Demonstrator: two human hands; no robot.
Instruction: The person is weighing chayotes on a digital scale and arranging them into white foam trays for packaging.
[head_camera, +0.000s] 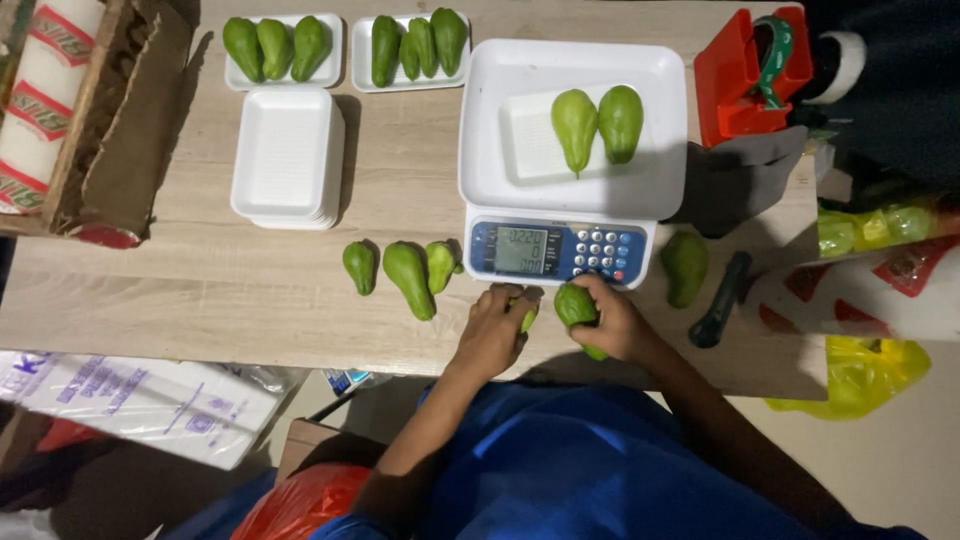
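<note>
1. Blue clothing (590, 470) of the person fills the bottom of the view, nearest the camera; both bare arms reach forward from it to the table edge.
2. Wooden table (200, 280) spans the view; a cardboard box (120, 130) sits at its far left corner.
3. White scale (560, 150) stands just beyond the hands; its pan carries a foam tray with two green chayotes (598, 125).
4. Stack of empty foam trays (287, 155) lies left of the scale; two filled trays (345, 48) sit behind it.
5. Three loose chayotes (405, 272) lie left of the hands; another one (685, 265) lies right of the scale, beside a black handle (722, 300).
6. Right hand (620, 320) curls its fingers around a chayote (576, 305) on the table, in front of the scale's keypad.
7. Left hand (492, 330) closes over a smaller green piece (527, 318); only a sliver shows.
</note>
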